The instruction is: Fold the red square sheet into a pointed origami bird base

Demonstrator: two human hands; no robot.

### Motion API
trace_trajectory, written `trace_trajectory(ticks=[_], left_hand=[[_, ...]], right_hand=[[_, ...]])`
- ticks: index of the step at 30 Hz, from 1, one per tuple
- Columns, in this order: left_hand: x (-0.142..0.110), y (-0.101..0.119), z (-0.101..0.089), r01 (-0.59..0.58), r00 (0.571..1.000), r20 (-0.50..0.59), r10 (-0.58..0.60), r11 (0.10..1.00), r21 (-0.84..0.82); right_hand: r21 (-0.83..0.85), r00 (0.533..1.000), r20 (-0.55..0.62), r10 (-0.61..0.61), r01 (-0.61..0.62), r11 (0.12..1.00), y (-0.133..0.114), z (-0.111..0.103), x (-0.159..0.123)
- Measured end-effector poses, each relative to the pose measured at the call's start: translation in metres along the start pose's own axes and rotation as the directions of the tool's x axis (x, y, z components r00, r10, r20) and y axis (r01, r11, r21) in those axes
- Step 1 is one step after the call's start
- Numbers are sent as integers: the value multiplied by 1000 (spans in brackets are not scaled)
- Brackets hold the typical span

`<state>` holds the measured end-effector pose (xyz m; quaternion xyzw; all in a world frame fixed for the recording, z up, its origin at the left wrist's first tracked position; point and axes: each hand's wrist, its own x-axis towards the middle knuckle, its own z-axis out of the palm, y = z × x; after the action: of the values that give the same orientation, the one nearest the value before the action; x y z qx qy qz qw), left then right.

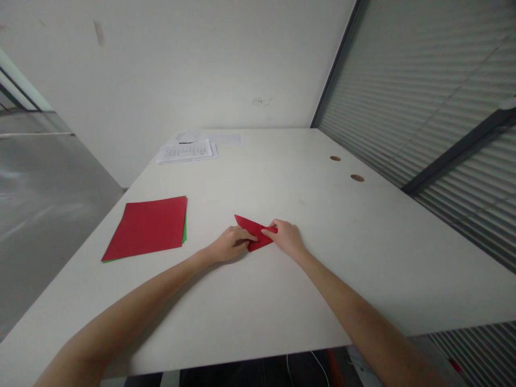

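A folded red paper [255, 228] lies between a person's hands on a white table [242, 317]. The right hand [287, 236] pinches its right end; the left hand [229, 245] rests fingertips on its left part, any grip unclear. Red sheets [147, 228] lie farther left.

Can read no text, label, brand, number or sign. Find rows of dark, writing-like marks [189, 150] on white sheets [169, 157] at far-left end of bench [282, 172], too small to decipher. Likewise cannot decipher faint grey scribble [260, 101] on wall [226, 59].
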<state>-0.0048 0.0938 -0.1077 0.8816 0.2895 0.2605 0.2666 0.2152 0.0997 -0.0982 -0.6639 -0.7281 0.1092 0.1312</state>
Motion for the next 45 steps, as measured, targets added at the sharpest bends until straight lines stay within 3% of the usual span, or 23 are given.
trace_trajectory(ticks=[7, 19, 26, 33, 41, 45], left_hand=[[2, 8, 8, 84, 996, -5, -84, 982, 168], [5, 9, 9, 113, 994, -16, -113, 966, 231], [3, 19, 4, 25, 995, 78, -57, 935, 354], [15, 9, -6, -119, 981, 191, 43, 904, 410], [23, 4, 5, -105, 993, 92, 74, 906, 410], [26, 4, 8, -100, 993, 91, 69, 910, 403]], right_hand=[[8, 1000, 5, 11, -11, 1000, -1, 0, 0], [-10, 1000, 9, 9, -8, 1000, -3, -2, -1], [-6, 1000, 12, 6, -6, 1000, -5, -4, -2], [-25, 1000, 9, 3, -3, 1000, -5, -6, -4], [-34, 1000, 15, 19, -18, 999, -5, -5, -3], [-38, 1000, 17, 22, -21, 999, -6, -4, -4]])
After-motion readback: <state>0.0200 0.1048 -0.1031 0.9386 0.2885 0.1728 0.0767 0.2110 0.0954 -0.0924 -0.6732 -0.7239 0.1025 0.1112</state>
